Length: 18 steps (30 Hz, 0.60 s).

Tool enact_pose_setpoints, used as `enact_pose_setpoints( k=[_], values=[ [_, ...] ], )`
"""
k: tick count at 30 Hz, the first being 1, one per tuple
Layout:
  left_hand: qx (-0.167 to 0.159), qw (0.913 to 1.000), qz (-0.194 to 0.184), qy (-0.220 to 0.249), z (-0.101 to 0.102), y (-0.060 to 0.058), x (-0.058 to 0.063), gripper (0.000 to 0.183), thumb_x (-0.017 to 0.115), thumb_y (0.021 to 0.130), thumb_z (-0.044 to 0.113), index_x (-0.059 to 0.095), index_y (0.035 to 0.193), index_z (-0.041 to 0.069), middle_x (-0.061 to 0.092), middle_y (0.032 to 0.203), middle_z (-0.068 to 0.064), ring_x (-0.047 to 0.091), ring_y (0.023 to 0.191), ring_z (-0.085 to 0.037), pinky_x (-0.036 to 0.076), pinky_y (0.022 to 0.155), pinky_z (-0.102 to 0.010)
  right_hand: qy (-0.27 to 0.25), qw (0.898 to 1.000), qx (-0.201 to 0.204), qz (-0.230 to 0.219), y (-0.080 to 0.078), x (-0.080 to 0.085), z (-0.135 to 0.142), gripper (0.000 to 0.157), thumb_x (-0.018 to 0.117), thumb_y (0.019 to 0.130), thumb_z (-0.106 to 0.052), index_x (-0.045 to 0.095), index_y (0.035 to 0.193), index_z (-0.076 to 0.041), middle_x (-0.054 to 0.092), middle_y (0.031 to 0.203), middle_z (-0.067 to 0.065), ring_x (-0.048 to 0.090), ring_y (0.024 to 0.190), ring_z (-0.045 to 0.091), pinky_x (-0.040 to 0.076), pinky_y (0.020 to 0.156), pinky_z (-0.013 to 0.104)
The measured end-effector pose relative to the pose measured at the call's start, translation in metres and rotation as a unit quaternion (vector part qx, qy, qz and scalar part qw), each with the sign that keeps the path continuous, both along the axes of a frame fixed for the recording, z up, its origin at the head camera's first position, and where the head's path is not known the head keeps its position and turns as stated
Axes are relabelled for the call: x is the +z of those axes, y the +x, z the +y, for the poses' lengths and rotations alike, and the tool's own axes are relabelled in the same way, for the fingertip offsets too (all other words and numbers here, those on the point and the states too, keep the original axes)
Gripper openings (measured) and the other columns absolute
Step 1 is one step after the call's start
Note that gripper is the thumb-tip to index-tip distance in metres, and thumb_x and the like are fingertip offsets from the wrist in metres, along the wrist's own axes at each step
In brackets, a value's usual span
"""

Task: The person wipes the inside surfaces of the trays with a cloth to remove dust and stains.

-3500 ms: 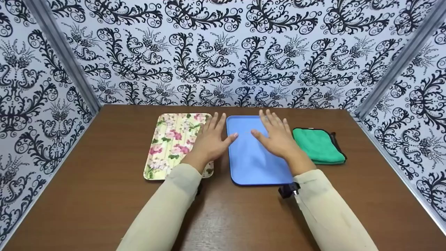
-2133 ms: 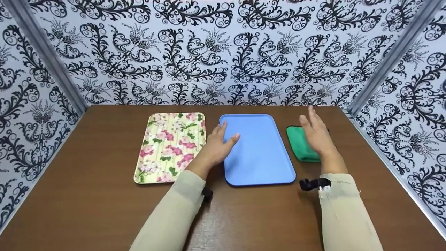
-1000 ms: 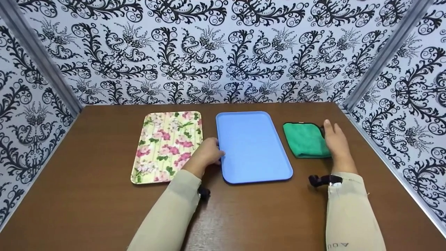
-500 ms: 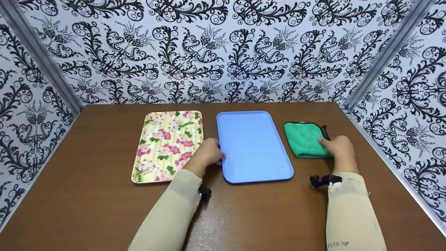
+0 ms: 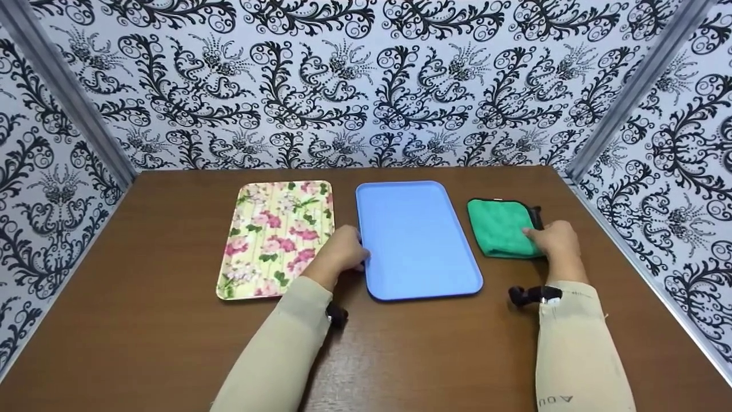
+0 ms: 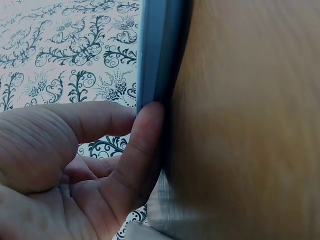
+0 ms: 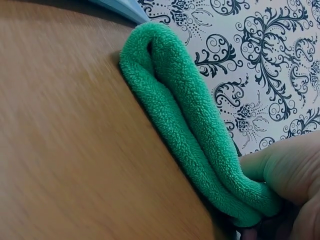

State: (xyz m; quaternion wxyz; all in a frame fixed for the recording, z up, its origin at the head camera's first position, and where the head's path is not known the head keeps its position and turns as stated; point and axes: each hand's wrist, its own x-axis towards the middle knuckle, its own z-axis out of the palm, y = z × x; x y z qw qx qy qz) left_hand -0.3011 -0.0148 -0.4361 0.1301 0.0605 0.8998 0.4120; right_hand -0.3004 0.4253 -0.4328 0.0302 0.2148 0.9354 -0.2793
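Observation:
My left hand [image 5: 344, 250] pinches the left rim of a blue tray [image 5: 417, 240] that lies flat on the table. In the left wrist view the thumb and a finger of that hand [image 6: 115, 160] close on the tray's edge [image 6: 157, 55], fingertip tucked at its underside. My right hand [image 5: 560, 243] grips the right side of a folded green cloth [image 5: 500, 229] with a dark border, thumb on top. The right wrist view shows the cloth's thick folded layers [image 7: 185, 130] lying on the table, its near end between thumb and fingers; those fingers are mostly hidden.
A flower-patterned tray [image 5: 274, 240] lies left of the blue one, partly behind the left forearm. All rest on a brown wooden table [image 5: 412, 355], with patterned walls [image 5: 366, 86] at the back and sides.
Both hands were hovering open over the trays. The left came down and took the blue tray's left rim; the right moved right, lowered and gripped the cloth. Tray and cloth stay in place.

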Motion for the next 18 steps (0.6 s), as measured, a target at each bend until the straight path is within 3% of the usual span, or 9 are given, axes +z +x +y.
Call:
enact_pose_setpoints(
  k=[3, 6, 11, 15, 18],
  values=[
    [-0.002, 1.0, 0.002, 0.001, -0.0002, -0.0005, -0.0009, 0.023, 0.062, 0.085, -0.002, 0.053, 0.068, 0.01, 0.063, 0.064, -0.007, 0.067, 0.052, -0.016, 0.055, 0.052, -0.024, -0.008, 1.0, -0.004, 0.016, 0.0001, 0.0004, -0.0017, 0.05, 0.063, 0.1, -0.039, 0.063, 0.106, 0.01, 0.06, 0.103, 0.024, 0.054, 0.096, 0.037, 0.05, 0.083, 0.047],
    [-0.007, 1.0, 0.005, 0.0, -0.0011, -0.0011, -0.0015, 0.032, 0.062, 0.085, 0.0, 0.048, 0.059, 0.013, 0.058, 0.054, -0.002, 0.066, 0.049, -0.014, 0.05, 0.049, -0.022, -0.023, 0.999, -0.006, 0.029, 0.0001, 0.0013, -0.0036, 0.045, 0.063, 0.1, -0.037, 0.063, 0.101, 0.008, 0.057, 0.098, 0.019, 0.052, 0.093, 0.034, 0.047, 0.079, 0.041],
    [-0.003, 0.9999, 0.01, 0.007, -0.0016, -0.0027, -0.0018, 0.043, 0.06, 0.086, 0.001, 0.038, 0.052, 0.015, 0.047, 0.045, 0.002, 0.058, 0.044, -0.013, 0.044, 0.045, -0.022, -0.052, 0.998, -0.011, 0.033, 0.0012, 0.0023, -0.0068, 0.057, 0.06, 0.102, -0.035, 0.06, 0.124, 0.017, 0.058, 0.119, 0.028, 0.053, 0.104, 0.037, 0.049, 0.089, 0.046],
    [0.016, 0.9995, 0.008, 0.027, -0.0001, -0.0046, -0.0025, 0.044, 0.06, 0.086, 0.001, 0.032, 0.055, 0.016, 0.033, 0.047, 0.005, 0.052, 0.043, -0.014, 0.044, 0.043, -0.024, -0.064, 0.997, -0.011, 0.033, 0.0019, 0.0041, -0.0078, 0.062, 0.058, 0.103, -0.036, 0.055, 0.132, 0.019, 0.055, 0.129, 0.031, 0.052, 0.108, 0.038, 0.049, 0.092, 0.046],
    [0.027, 0.998, -0.01, 0.056, 0.0006, -0.0061, -0.0049, 0.045, 0.062, 0.087, 0.002, 0.032, 0.056, 0.016, 0.031, 0.05, 0.005, 0.051, 0.044, -0.013, 0.045, 0.044, -0.025, -0.105, 0.994, -0.017, 0.037, 0.0022, 0.0059, -0.0083, 0.065, 0.055, 0.104, -0.034, 0.048, 0.14, 0.019, 0.049, 0.14, 0.034, 0.049, 0.117, 0.039, 0.049, 0.097, 0.046]
  ],
)
